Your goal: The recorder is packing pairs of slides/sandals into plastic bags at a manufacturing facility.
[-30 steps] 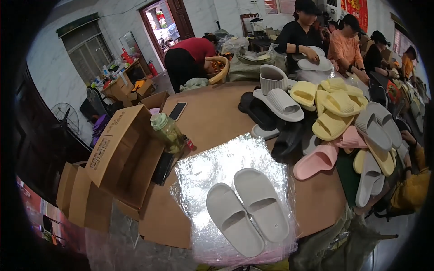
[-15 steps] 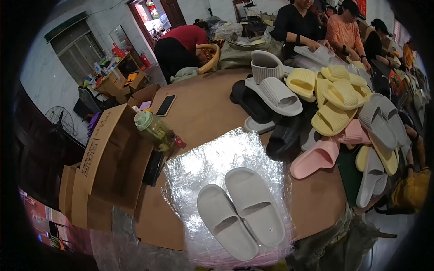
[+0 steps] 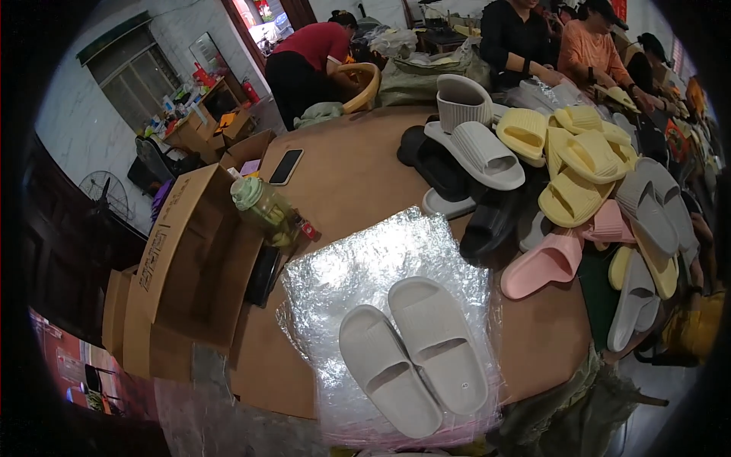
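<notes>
The pair of grey slippers (image 3: 449,373) lies soles down on the near half of the shiny plastic film (image 3: 358,263), which is spread on the brown tabletop (image 3: 358,160); the heels are turned toward the near edge of the film. I judge the slippers to be light, of a soft foam which bends a little and is not easily damaged. The film under them seems thin and slippery, so they may slide if pushed from the side. A good place to take hold is the broad strap, with some fingers inside its opening and the thumb on top, or else the outer sides of the soles. Neither the left hand nor the right hand appears over the film or around it, so I cannot tell how open the fingers are, whether they hold something, or how far the slippers are from them.
</notes>
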The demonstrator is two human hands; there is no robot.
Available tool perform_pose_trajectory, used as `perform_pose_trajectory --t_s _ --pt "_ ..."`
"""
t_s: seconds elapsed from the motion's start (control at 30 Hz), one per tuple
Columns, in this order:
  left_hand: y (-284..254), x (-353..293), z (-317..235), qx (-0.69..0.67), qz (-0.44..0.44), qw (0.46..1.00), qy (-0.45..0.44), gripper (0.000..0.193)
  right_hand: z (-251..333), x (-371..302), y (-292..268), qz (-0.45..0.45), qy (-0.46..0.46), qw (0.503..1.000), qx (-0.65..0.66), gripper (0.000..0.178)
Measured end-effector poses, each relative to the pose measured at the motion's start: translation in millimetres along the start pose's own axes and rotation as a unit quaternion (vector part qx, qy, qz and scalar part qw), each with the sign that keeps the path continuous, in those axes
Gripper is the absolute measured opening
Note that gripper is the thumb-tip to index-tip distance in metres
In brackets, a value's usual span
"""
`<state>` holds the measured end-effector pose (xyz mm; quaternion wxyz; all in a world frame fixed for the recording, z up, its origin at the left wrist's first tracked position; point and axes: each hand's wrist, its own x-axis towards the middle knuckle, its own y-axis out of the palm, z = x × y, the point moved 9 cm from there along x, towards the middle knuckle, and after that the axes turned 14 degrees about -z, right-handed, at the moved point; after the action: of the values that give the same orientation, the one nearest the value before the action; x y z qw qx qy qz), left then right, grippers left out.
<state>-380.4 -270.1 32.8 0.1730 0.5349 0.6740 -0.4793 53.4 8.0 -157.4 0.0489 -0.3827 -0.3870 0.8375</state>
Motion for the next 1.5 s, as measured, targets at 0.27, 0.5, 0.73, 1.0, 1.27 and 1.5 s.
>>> perform_pose_trajectory --t_s 0.27,0.5,0.73,1.0,1.27,1.5 --pt "4.1 -21.8 -13.0 -0.096 -0.017 0.995 -0.002 0.018 8.3 3.2 -13.6 -0.004 -0.012 1.000 0.007 0.032" --pt "6.1 -35.1 -19.3 -0.184 -0.034 0.982 -0.006 0.018 19.6 8.0 -30.8 -0.005 -0.025 1.000 0.008 0.032" --pt "10.2 -25.9 -51.6 -0.237 -0.002 0.971 0.036 0.017 36.2 10.2 -44.1 -0.012 -0.036 0.999 0.013 0.032" --pt "18.7 -9.6 -105.3 -0.236 0.019 0.961 0.146 0.015 46.0 -4.0 -65.1 -0.018 -0.032 0.999 0.007 0.032" --pt "20.2 -10.4 -142.9 -0.143 -0.028 0.955 0.258 0.011 21.0 -6.1 -149.9 -0.044 -0.035 0.998 -0.033 0.032" --pt "32.6 4.3 -162.8 -0.126 -0.005 0.952 0.280 0.011 27.4 7.2 -189.7 -0.062 -0.054 0.997 -0.009 0.032"
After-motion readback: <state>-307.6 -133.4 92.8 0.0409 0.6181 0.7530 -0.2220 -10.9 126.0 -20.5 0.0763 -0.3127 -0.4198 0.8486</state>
